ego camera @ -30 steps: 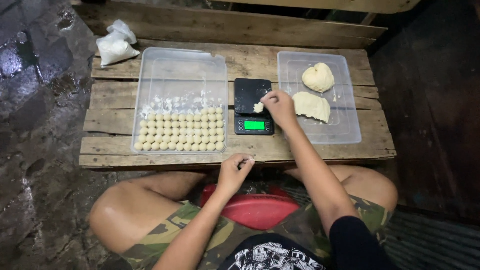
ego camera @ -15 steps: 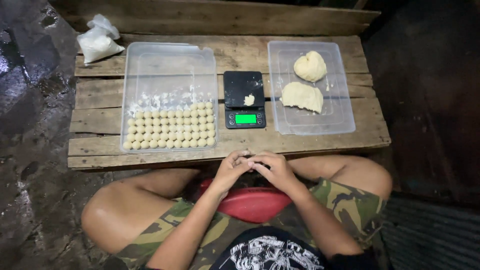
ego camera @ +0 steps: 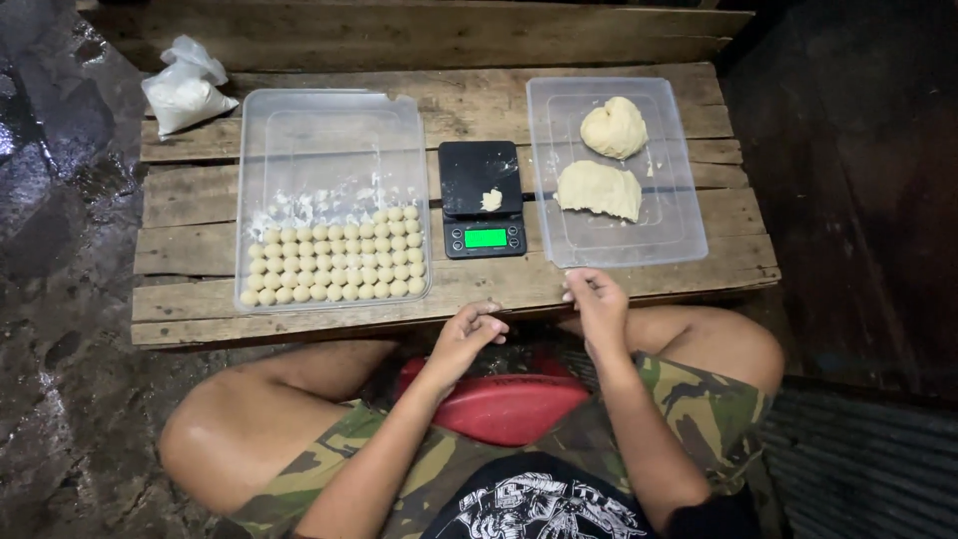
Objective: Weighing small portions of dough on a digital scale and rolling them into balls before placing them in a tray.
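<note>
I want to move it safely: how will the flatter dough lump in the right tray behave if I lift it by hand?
The flatter dough lump looks soft and slumped, so it would probably sag and stretch, not stay stiff. Its matte, torn surface suggests it is tacky, not slippery. Lying flat in the clear tray, it seems unlikely to roll.

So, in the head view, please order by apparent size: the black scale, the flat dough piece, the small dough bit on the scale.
1. black scale
2. flat dough piece, clearly smaller than the scale
3. small dough bit, by far the smallest
</note>
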